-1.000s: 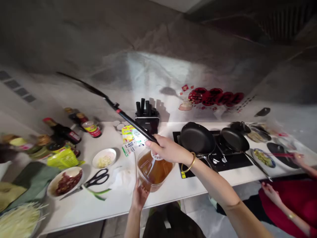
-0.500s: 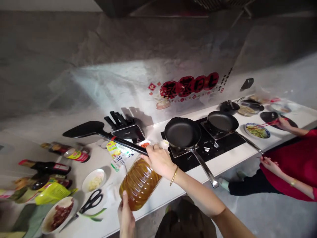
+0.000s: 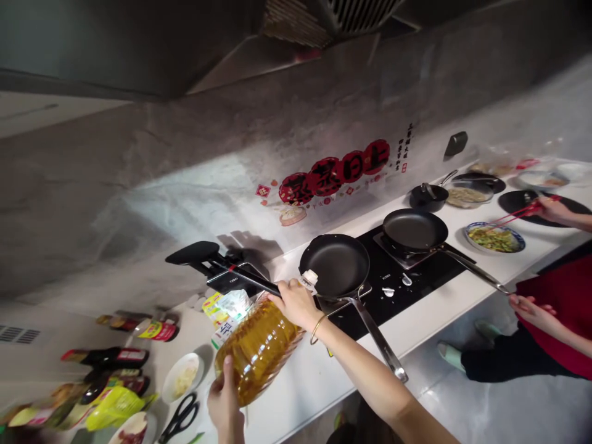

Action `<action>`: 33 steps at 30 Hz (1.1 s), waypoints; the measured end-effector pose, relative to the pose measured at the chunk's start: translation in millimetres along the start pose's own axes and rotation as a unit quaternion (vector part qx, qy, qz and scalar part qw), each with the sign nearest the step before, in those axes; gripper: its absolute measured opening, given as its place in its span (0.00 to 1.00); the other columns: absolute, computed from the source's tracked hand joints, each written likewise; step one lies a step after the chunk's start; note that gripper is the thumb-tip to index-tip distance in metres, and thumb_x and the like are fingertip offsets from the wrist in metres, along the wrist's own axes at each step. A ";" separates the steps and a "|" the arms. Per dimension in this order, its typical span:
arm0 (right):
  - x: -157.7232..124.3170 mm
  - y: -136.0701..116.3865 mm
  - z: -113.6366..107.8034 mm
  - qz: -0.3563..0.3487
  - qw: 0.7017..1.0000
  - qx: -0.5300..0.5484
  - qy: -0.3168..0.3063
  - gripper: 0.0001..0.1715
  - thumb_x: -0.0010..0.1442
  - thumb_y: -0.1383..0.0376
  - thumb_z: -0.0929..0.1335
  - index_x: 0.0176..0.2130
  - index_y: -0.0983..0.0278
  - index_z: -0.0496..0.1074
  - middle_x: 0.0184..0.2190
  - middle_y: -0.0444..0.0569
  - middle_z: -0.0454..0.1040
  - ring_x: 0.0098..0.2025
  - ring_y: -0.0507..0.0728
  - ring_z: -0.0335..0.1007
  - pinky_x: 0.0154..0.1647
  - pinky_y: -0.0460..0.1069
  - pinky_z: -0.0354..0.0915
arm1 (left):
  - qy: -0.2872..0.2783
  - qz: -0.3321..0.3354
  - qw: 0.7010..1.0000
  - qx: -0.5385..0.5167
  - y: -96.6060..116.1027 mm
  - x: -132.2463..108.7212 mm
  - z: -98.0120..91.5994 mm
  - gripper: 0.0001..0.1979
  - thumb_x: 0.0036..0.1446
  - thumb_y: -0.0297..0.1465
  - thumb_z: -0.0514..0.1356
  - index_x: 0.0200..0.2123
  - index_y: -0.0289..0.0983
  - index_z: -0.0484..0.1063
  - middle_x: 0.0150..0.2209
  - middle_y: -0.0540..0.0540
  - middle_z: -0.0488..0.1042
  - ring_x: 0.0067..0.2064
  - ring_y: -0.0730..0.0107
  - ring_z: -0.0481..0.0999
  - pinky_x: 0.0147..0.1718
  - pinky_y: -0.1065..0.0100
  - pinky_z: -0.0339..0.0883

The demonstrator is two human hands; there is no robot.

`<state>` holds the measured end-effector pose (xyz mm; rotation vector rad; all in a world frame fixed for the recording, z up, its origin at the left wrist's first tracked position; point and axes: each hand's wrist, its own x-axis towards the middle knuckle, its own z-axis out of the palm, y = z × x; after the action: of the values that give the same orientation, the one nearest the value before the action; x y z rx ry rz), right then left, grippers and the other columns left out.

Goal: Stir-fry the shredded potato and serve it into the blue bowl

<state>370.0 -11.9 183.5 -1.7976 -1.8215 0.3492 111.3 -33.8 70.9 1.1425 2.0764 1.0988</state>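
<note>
A large clear jug of amber oil (image 3: 256, 350) is tilted on its side, its white spout (image 3: 309, 279) at the rim of the nearer black frying pan (image 3: 335, 265). My left hand (image 3: 224, 398) is closed under the jug's base. My right hand (image 3: 293, 302) grips the jug's neck and also holds the handle of a black spatula (image 3: 217, 262), whose blade points left over the knife block (image 3: 231, 280).
A second black pan (image 3: 414, 229) sits on the black hob (image 3: 393, 277). Another person in red (image 3: 555, 308) holds red chopsticks at plates on the right. Sauce bottles (image 3: 108, 356), a white bowl (image 3: 184, 376), scissors (image 3: 180, 417) and packets lie on the white counter at left.
The jug has been lifted off the counter, tipped over and moved right until its spout reaches the nearer pan. The spatula has swung down from upright to level. My view has turned right.
</note>
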 end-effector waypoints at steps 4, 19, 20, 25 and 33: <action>7.5 14.4 3.5 0.017 1.000 0.022 -0.003 0.30 0.64 0.47 0.52 0.47 0.66 0.66 0.38 0.57 0.70 0.39 0.60 0.70 0.39 0.54 0.65 | 0.034 -0.038 0.996 0.068 27.6 -1.6 2.3 0.26 0.44 0.56 0.57 0.28 0.38 0.74 0.27 0.40 0.77 0.38 0.43 0.75 0.40 0.45 0.68; 17.9 33.9 12.4 0.028 0.999 0.032 0.000 0.30 0.65 0.49 0.51 0.47 0.67 0.66 0.38 0.58 0.71 0.39 0.60 0.71 0.41 0.54 0.64 | 0.011 -0.025 0.993 0.118 49.6 11.9 4.9 0.27 0.43 0.55 0.58 0.34 0.37 0.74 0.31 0.38 0.76 0.41 0.39 0.74 0.45 0.42 0.63; 17.7 34.4 13.6 0.028 0.999 0.037 -0.001 0.30 0.65 0.50 0.52 0.47 0.67 0.66 0.38 0.59 0.71 0.39 0.60 0.70 0.41 0.54 0.64 | 0.012 -0.024 0.992 0.124 51.6 11.6 4.0 0.28 0.43 0.55 0.57 0.34 0.37 0.74 0.32 0.38 0.76 0.41 0.39 0.74 0.45 0.43 0.63; 17.7 35.0 20.9 0.027 0.999 0.046 0.003 0.26 0.66 0.52 0.53 0.46 0.67 0.67 0.38 0.58 0.72 0.41 0.60 0.70 0.42 0.53 0.63 | 0.013 -0.023 0.986 0.165 64.6 7.2 1.0 0.33 0.45 0.58 0.53 0.37 0.36 0.75 0.32 0.37 0.78 0.40 0.42 0.75 0.42 0.49 0.66; 23.6 33.2 22.8 0.018 1.000 0.023 0.004 0.26 0.66 0.52 0.54 0.46 0.67 0.68 0.36 0.57 0.73 0.39 0.60 0.70 0.41 0.52 0.63 | -0.001 -0.048 0.981 0.186 57.4 7.1 5.4 0.38 0.46 0.61 0.49 0.42 0.34 0.75 0.37 0.36 0.78 0.40 0.47 0.76 0.44 0.52 0.67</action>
<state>386.4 18.0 151.6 -1.7990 -1.7637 0.3923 136.8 -7.5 116.1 1.1924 2.3747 0.6789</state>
